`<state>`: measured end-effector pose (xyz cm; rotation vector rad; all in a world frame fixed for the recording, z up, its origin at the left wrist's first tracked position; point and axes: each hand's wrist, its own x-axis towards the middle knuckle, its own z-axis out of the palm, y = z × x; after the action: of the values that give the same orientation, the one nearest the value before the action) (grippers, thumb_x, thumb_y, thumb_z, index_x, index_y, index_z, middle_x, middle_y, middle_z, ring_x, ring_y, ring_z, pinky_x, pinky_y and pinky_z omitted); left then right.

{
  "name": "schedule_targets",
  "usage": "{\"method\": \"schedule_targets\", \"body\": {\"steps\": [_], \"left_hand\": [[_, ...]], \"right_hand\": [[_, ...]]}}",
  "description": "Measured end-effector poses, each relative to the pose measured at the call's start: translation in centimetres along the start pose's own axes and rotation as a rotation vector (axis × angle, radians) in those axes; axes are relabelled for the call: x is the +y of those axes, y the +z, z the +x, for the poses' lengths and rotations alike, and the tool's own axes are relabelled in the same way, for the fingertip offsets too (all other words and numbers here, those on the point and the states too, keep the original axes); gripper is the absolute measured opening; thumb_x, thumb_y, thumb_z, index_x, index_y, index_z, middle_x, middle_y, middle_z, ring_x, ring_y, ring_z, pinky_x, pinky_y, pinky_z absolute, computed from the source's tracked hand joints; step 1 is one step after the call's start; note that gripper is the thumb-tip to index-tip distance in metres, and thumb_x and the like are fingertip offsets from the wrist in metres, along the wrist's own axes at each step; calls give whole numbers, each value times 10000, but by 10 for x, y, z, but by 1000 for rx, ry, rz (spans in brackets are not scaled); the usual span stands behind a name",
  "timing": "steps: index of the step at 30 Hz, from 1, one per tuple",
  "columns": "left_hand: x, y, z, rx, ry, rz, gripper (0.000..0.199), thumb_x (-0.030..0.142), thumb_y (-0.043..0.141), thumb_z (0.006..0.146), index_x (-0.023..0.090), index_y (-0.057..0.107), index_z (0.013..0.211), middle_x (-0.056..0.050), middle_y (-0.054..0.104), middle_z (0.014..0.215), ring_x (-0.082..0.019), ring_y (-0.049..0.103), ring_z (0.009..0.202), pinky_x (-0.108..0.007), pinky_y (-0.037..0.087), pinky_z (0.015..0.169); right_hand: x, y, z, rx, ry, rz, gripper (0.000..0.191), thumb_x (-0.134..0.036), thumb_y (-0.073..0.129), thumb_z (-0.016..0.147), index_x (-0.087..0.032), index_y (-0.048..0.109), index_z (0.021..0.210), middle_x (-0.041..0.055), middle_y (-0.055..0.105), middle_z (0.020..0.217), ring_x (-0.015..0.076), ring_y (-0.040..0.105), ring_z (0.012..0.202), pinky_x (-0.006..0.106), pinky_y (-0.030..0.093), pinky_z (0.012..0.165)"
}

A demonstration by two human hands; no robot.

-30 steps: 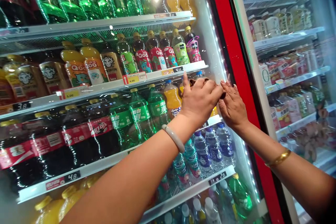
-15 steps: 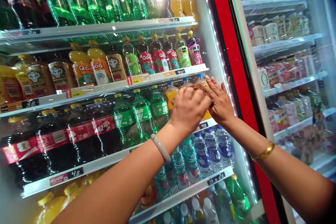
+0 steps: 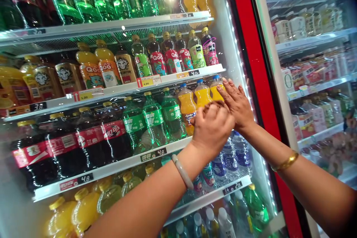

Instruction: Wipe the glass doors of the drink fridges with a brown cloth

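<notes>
My left hand [image 3: 213,130], with a pale bangle at its wrist, is curled against the glass front of a drinks fridge. Its fingers are bent inward, and what they hold, if anything, is hidden. Just right of it, my right hand [image 3: 237,105] lies flat on the glass with its fingers stretched out, a gold bangle on that wrist. The two hands meet or overlap at the fingers. Behind the glass stand orange drink bottles [image 3: 203,95] with blue caps, partly covered by my hands. Green soda bottles [image 3: 153,113] stand left of them.
A red door frame [image 3: 248,44] rises right of my hands. Shelves hold cola bottles [image 3: 113,130], Qoo bottles [image 3: 157,57] and water bottles [image 3: 231,158]. Price strips run along the shelf edges [image 3: 175,145]. Beyond the frame is another fridge with cartons [image 3: 309,72].
Both hands have shifted slightly right in the picture, and my left hand also lower, uncovering more of the orange bottles. The view has also shifted a little.
</notes>
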<state>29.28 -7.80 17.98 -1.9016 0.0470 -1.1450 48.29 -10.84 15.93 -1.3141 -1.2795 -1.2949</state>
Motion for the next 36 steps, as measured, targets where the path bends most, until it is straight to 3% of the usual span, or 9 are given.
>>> {"method": "schedule_targets", "body": {"steps": [4,7,10,16,19,22,25,29,36], "left_hand": [[-1,-4,-10,-33,214,-15,186,279,518,1017,246,701,1027,-41,703,1056,-229,588,999,-435,437,861],[-26,-9,15,-71,64,37,220,280,495,1026,240,691,1118,-72,708,1156,-250,581,1047,-418,439,824],[-27,-6,23,1,-113,68,222,279,493,1027,239,683,1135,-75,708,1201,-271,564,1099,-438,438,854],[1,3,-13,56,221,7,190,306,520,1022,255,703,1015,-35,715,1084,-228,580,1042,-439,419,921],[-25,-4,6,-22,75,57,234,293,491,1032,262,702,1127,-56,712,1169,-252,577,1095,-424,436,886],[-44,-9,24,20,-129,83,343,302,479,1039,288,638,1342,-60,692,1264,-269,550,1158,-456,448,952],[-28,-6,8,43,-89,77,521,244,523,1016,322,486,1530,-54,694,1211,-248,548,1131,-466,428,1050],[-4,3,-21,97,-34,72,499,283,576,991,274,550,1490,-65,688,1288,-246,549,1200,-498,389,1158],[-29,0,27,3,-144,-3,449,397,604,967,305,620,1407,-76,425,1645,-394,335,1534,-719,266,1212]], "right_hand": [[2,0,-1,2,-16,11,659,-320,382,1051,-428,88,1631,-43,174,1720,220,210,1597,563,215,1320],[0,-1,-2,2,-15,20,657,-325,379,1050,-405,94,1637,-25,187,1721,229,212,1598,567,206,1319],[0,-1,-2,14,-11,22,662,-338,388,1048,-397,95,1639,-16,203,1720,237,219,1597,571,209,1315],[5,1,-2,22,-37,17,665,-313,397,1047,-425,106,1634,-36,184,1722,218,218,1597,552,205,1322],[2,0,-3,10,-21,24,652,-321,398,1046,-418,132,1633,-28,191,1721,227,223,1596,568,206,1317],[-1,-3,-2,13,-4,35,645,-342,404,1044,-401,152,1635,-17,224,1716,240,239,1592,578,218,1310],[-2,-3,-2,20,3,41,641,-331,393,1045,-406,154,1634,-24,238,1712,238,253,1587,568,221,1311],[0,-2,-2,19,-16,40,639,-320,376,1049,-430,138,1631,-38,212,1717,223,242,1590,555,217,1317],[-3,-3,-2,31,-4,36,648,-347,358,1054,-376,92,1644,-1,282,1700,229,250,1588,555,234,1311]]}}
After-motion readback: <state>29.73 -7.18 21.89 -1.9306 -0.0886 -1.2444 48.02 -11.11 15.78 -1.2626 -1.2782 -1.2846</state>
